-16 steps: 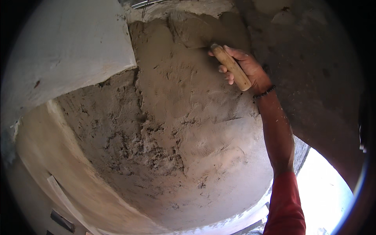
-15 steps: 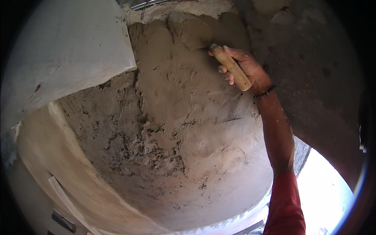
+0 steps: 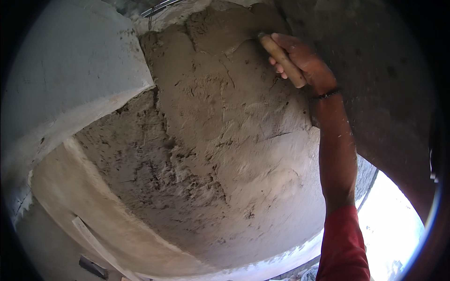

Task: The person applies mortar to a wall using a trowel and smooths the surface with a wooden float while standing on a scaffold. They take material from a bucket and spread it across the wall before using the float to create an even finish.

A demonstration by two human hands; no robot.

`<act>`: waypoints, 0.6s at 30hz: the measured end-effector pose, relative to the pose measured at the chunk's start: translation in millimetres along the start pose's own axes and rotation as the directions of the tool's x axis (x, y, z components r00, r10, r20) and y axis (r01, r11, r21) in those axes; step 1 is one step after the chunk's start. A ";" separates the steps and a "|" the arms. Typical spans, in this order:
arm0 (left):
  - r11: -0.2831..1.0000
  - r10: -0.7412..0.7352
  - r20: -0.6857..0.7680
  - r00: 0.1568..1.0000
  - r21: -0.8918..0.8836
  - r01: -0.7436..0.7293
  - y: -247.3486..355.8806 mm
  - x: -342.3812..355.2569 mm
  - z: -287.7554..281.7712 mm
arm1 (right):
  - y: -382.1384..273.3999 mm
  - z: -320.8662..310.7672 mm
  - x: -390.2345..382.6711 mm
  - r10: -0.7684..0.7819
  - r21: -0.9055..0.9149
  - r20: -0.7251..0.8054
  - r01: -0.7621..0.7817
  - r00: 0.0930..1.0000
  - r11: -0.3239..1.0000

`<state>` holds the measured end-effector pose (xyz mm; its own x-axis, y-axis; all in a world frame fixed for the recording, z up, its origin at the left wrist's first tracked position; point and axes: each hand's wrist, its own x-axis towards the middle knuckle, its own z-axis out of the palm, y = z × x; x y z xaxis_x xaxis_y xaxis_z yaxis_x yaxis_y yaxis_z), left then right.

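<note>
My right hand (image 3: pixel 311 65), at the upper right with a dark bead bracelet on the wrist and a red sleeve lower down, grips the light wooden handle (image 3: pixel 283 61) of a tool, probably a trowel. It is at the top of a rough, grey-brown plastered surface (image 3: pixel 211 103) that is cracked and pitted at the lower left. The tool's working end is hard to make out against the dark, damp plaster. My left hand is out of view.
A pale grey block (image 3: pixel 75 70) juts in at the upper left. A dark wall (image 3: pixel 384 79) runs down the right, above a bright opening (image 3: pixel 389 215). A beige band (image 3: pixel 93 196) borders the plaster, with a pale strip (image 3: pixel 98 239) below it. Thin wires (image 3: pixel 152 16) hang at the top.
My right hand and the wooden handle have moved up and slightly to the right. The view has shifted a little, with the lower-left band sitting further right.
</note>
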<state>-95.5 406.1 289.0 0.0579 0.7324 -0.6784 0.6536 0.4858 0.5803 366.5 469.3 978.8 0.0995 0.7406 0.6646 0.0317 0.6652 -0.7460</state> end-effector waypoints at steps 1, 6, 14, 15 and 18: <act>1.000 -0.004 0.000 1.000 -0.001 0.004 -1.3 -1.5 -1.5 | 0.4 -0.6 -3.8 0.004 0.010 -0.022 -0.004 1.000 1.000; 1.000 -0.024 -0.012 1.000 0.001 0.024 -10.7 -12.6 -7.7 | 23.5 -0.4 -35.7 0.063 0.175 -0.052 -0.053 0.997 0.983; 0.999 -0.036 -0.005 0.999 0.009 0.036 -15.2 -20.2 -4.6 | 100.9 -13.2 -118.8 0.117 0.164 -0.191 -0.086 0.975 0.983; 0.999 -0.044 -0.015 0.999 0.004 0.044 -20.3 -22.7 -8.0 | 116.1 -12.1 -135.6 0.132 0.159 -0.217 -0.099 0.967 0.982; 0.999 -0.048 -0.015 0.999 -0.003 0.048 -27.2 -22.3 -8.3 | 123.2 4.2 -167.0 0.128 0.211 -0.279 -0.070 0.952 0.975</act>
<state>-120.9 380.5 292.1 0.0153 0.7156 -0.6983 0.6532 0.5216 0.5488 349.7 428.0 776.1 0.3761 0.7636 0.5248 -0.1858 0.6170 -0.7647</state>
